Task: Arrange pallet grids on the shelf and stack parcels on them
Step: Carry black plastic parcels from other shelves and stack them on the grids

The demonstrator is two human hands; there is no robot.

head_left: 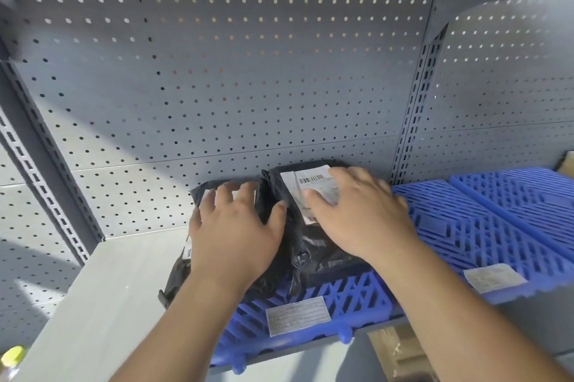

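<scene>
Had both hands down on two parcels, pinching nothing. Rested the left hand (236,226) palm down, fingers spread and lightly bent, on a crumpled black plastic mailer bag (181,270), thumb stretched toward the other hand and touching the fold where the two bags met. Pressed the right hand (360,214) flat, fingers straight and fanned, on a second black plastic mailer bag (313,245), fingertips over its white barcode label (310,178).

Found both bags lying side by side and touching, under the palms, their far ends just short of the grey perforated metal back panel (217,86) beyond the fingertips. Found the second bag lying on a blue slatted plastic pallet grid (351,294), whose near edge, with a pale printed sticker (298,315), showed between the two wrists. Could not tell how much of the first bag lay on that grid; its near corner hung over the plain grey shelf board (108,288) outside the left forearm.

Saw two more blue plastic pallet grids right of the right hand: one (466,226) just beside it, the next (528,189) farther out, edge to edge. Glimpsed a brown cardboard corner (567,164) beyond those, and a yellow-capped bottle (12,356) far below the left elbow.
</scene>
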